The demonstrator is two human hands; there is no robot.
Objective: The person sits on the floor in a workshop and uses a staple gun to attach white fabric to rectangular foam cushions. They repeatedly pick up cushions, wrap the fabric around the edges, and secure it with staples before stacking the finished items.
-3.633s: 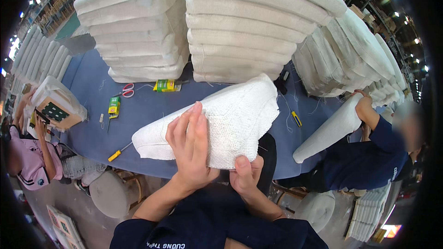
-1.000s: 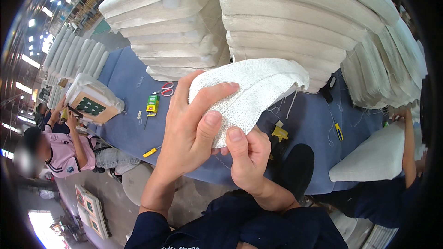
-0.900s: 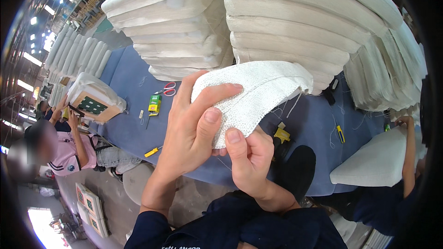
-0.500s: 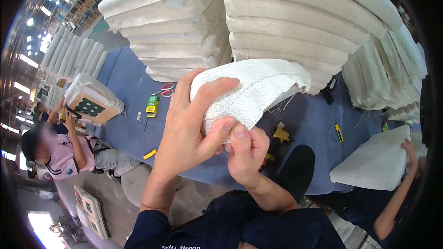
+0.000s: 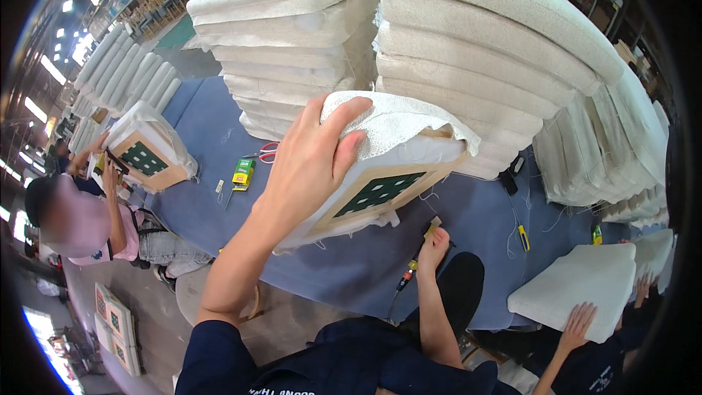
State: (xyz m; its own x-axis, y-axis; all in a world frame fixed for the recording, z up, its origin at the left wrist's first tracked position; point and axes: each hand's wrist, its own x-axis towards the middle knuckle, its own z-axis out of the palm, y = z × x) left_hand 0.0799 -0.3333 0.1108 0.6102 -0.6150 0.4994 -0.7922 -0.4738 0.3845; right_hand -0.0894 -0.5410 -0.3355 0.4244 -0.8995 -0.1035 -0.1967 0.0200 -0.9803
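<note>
My left hand (image 5: 307, 168) grips the upper edge of a seat cushion (image 5: 428, 155), its thumb and fingers over the white woven cover (image 5: 387, 118). The cushion stands tilted on the table, showing its underside: a pale wooden frame (image 5: 322, 225) around dark green webbing (image 5: 380, 193). White padding shows where the cover hangs loose at the right corner. Below and right of it, my right hand (image 5: 433, 250) is closed around an air staple gun (image 5: 433, 227) lying low by the table edge. The gun's hose fitting (image 5: 406, 278) points toward me; part of the gun is hidden by my hand.
Tall stacks of covered cushions (image 5: 468, 51) stand behind. On the blue table (image 5: 292, 274) lie red-handled scissors (image 5: 269, 152), a green-yellow box (image 5: 243, 174) and a yellow-handled screwdriver (image 5: 523, 238). A person at left handles another seat (image 5: 146, 157); another person's hand (image 5: 578, 325) rests on a cushion at right.
My right hand has let go of the cover and moved down onto the staple gun. The cushion has turned so its webbed underside shows, with my left hand still gripping it.
</note>
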